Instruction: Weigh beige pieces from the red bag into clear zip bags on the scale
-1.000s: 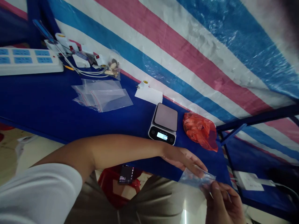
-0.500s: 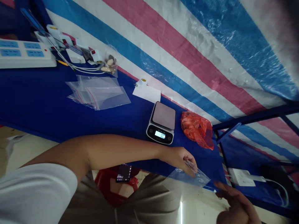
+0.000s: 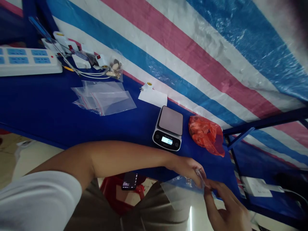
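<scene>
At the front edge of the table, a clear bag is held by one end — pinched in the closed fingers of the left hand and right hand alike, presumably so its thin film is controlled.

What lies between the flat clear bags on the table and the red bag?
In the head view: the digital scale, with white paper at its back left.

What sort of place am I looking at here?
Probably a makeshift stall or work booth: a striped plastic sheet serves as the back wall, and a digital scale and clear zip bags lie on a blue tabletop.
</scene>
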Action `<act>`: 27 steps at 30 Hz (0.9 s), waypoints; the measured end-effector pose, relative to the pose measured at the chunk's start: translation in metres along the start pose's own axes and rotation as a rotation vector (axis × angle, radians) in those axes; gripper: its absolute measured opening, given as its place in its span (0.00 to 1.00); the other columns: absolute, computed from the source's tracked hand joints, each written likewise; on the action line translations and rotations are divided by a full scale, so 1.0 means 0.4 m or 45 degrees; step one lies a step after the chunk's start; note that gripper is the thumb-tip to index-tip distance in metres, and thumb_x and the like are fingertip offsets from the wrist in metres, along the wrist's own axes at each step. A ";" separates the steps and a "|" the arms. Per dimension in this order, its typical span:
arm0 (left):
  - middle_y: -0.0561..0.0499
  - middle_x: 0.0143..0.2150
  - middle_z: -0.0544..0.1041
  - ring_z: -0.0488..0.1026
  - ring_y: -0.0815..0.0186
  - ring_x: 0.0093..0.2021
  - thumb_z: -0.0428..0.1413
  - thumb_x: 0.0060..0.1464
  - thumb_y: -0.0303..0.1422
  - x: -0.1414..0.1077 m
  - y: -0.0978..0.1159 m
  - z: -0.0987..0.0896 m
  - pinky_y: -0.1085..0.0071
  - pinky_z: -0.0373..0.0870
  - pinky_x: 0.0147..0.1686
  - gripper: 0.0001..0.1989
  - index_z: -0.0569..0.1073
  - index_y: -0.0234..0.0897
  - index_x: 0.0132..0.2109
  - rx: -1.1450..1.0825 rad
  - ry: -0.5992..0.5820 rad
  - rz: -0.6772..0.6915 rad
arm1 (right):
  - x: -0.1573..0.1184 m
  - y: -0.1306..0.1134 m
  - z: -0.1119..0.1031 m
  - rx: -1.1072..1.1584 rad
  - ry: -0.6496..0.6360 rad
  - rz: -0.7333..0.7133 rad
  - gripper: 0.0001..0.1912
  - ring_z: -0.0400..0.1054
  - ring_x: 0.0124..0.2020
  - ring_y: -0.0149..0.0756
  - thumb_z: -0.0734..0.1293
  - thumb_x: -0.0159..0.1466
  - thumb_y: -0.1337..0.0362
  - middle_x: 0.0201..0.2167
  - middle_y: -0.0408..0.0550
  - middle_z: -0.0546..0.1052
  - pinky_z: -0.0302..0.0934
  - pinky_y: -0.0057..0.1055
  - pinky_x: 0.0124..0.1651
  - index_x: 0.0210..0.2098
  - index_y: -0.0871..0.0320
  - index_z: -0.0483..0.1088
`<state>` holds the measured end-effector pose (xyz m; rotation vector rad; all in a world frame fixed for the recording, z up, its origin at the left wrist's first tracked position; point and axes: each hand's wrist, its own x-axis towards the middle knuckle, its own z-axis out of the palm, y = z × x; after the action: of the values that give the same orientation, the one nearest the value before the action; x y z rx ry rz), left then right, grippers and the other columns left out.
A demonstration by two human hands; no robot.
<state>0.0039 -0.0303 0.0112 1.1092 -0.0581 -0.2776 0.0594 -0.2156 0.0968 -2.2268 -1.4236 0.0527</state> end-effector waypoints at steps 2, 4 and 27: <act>0.57 0.37 0.77 0.75 0.68 0.36 0.74 0.25 0.29 0.004 0.000 -0.001 0.70 0.74 0.37 0.33 0.73 0.37 0.44 -0.126 -0.101 -0.072 | 0.009 -0.001 -0.006 0.077 -0.065 0.050 0.13 0.69 0.22 0.32 0.69 0.64 0.53 0.37 0.49 0.80 0.52 0.22 0.11 0.39 0.55 0.79; 0.55 0.38 0.78 0.77 0.66 0.38 0.73 0.28 0.28 0.004 0.000 -0.003 0.68 0.76 0.40 0.31 0.73 0.37 0.44 -0.217 -0.269 -0.122 | 0.023 -0.013 -0.014 0.128 -0.140 0.078 0.13 0.71 0.23 0.33 0.69 0.64 0.52 0.35 0.49 0.80 0.54 0.21 0.12 0.37 0.55 0.79; 0.57 0.34 0.78 0.80 0.67 0.38 0.73 0.27 0.20 -0.007 0.010 0.001 0.74 0.75 0.38 0.32 0.74 0.37 0.44 -0.162 -0.470 -0.212 | 0.069 -0.077 -0.037 0.226 -0.464 0.052 0.18 0.81 0.41 0.46 0.65 0.64 0.51 0.41 0.52 0.84 0.77 0.35 0.43 0.45 0.51 0.82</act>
<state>0.0018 -0.0282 0.0154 0.9265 -0.2729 -0.6257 0.0503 -0.1873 0.1292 -2.1725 -1.4877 0.6019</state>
